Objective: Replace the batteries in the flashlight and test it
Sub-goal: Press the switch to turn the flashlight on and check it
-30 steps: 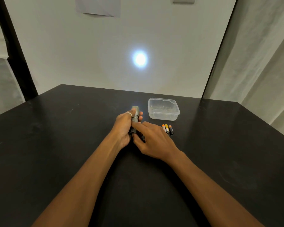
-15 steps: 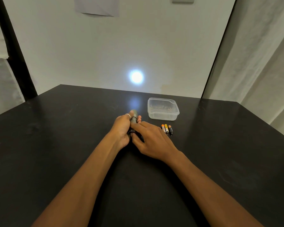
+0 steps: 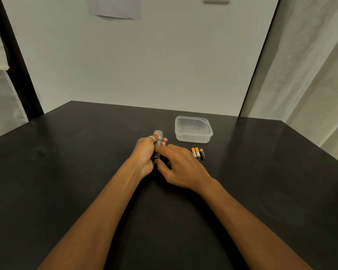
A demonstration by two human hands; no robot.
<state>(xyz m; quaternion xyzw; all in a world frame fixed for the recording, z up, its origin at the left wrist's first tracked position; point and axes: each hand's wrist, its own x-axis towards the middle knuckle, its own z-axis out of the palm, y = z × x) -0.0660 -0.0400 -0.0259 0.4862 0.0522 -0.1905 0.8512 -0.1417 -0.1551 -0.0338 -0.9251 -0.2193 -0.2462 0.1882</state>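
The flashlight (image 3: 158, 140) sits in our left hand (image 3: 144, 155), near the middle of the dark surface (image 3: 66, 172). Our left grip is closed tight around its gray body, and the wide front end sticks out past our fingers, pointing away from us toward the wall (image 3: 144, 65). We see no bright spot on the wall. A ring (image 3: 152, 137) shows on one finger of the left hand.

Our right hand (image 3: 180, 168) is right next to the left one and touches the flashlight too. The pointer finger lies on the side of the body, and the thumb is down by the back end. This grip is pinched on the flashlight, not wrapped all the way around it.

Three small batteries (image 3: 197, 152) lie side by side on the surface, just to the right of our right hand. Two have orange and yellow on them and one is mostly black with an orange tip. A clear plastic box (image 3: 193, 129) stands a little behind them, with no lid on it. We cannot tell what the small things inside it are.

A sheet of paper (image 3: 114, 6) hangs high on the wall.
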